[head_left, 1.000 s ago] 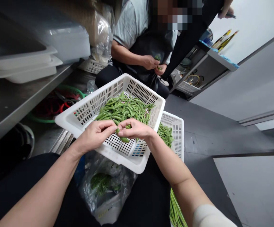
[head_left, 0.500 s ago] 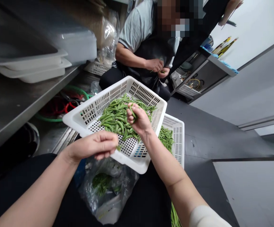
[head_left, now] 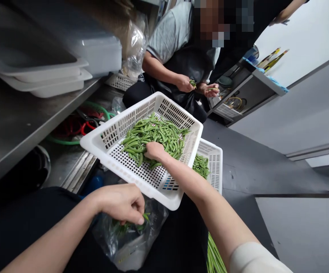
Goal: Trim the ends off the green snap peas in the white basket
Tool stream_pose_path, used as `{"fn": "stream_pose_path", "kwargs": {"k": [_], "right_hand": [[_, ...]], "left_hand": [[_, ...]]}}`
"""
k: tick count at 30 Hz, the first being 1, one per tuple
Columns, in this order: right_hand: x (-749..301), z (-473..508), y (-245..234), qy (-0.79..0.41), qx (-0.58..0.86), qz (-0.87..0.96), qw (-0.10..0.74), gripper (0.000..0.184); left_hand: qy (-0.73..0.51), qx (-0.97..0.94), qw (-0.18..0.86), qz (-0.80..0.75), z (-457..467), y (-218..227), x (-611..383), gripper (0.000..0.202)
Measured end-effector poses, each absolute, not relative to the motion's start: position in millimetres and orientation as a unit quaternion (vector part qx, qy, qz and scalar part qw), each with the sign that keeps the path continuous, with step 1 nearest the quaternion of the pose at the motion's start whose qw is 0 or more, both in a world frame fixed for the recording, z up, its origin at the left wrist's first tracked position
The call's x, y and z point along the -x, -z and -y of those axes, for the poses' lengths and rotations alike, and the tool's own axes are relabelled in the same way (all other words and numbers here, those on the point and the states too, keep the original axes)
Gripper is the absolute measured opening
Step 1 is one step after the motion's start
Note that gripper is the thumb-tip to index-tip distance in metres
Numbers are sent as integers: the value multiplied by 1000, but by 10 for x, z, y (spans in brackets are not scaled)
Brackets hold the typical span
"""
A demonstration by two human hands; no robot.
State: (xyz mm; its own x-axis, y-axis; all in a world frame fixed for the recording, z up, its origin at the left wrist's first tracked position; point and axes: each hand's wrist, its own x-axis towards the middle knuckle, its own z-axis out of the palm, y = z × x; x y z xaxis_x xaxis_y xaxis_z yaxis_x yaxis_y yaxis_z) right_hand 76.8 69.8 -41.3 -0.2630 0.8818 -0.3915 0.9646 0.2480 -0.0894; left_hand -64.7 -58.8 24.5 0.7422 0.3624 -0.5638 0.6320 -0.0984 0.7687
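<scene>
My left hand [head_left: 123,203] hangs over an open clear plastic bag [head_left: 130,248], thumb and fingers pinched on a small green pea-pod scrap [head_left: 146,216]. Leafy green bits lie inside the bag, partly hidden behind the hand. My right hand [head_left: 154,151] is lowered into the white perforated basket [head_left: 178,195], at the near edge of the pile of green pea pods [head_left: 166,132]. Its fingers are curled down against the pods, and their tips are hidden, so what they grip cannot be made out.
A second white basket [head_left: 216,167] with green pods stands below on the right. Opposite sits a person whose hands [head_left: 185,83] hold green pods. Metal shelf [head_left: 36,121] with stacked tubs [head_left: 56,83] is left; long green stalks [head_left: 214,256] lie at lower right.
My right hand has gone down from above the basket, where it held a pod, into the pile. My left hand has moved lower, over the bag. The person opposite has spread their hands apart.
</scene>
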Motion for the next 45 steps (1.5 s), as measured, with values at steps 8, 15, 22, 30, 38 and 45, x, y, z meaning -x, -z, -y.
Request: {"fn": "stream_pose_path", "kwargs": {"k": [8,15,22,30,38,45], "right_hand": [[-1258,-411,-28,299,-464,-824,-128,16],[-1334,-135,-180,376,-388,-796,-273,20],[-1359,-117,-189,346,-386,-803,-295,23],[-1364,-131,-204,306,-365,-833,-282,19],[-1237,-86,-179,485,-408,-690,-351,25],[-1343,-244,-190,632,-413,-349,-555,34]], "left_hand": [[-90,-661,663,-341,435,-393,726,14],[-351,-556,559,-506,188,-298,608,27],[-345,-538,592,-491,157,-273,478,21],[-346,-491,644,-474,136,-269,460,16],[-400,-381,708,-439,119,-145,423,13],[-379,-446,674,-450,131,-149,453,16]]}}
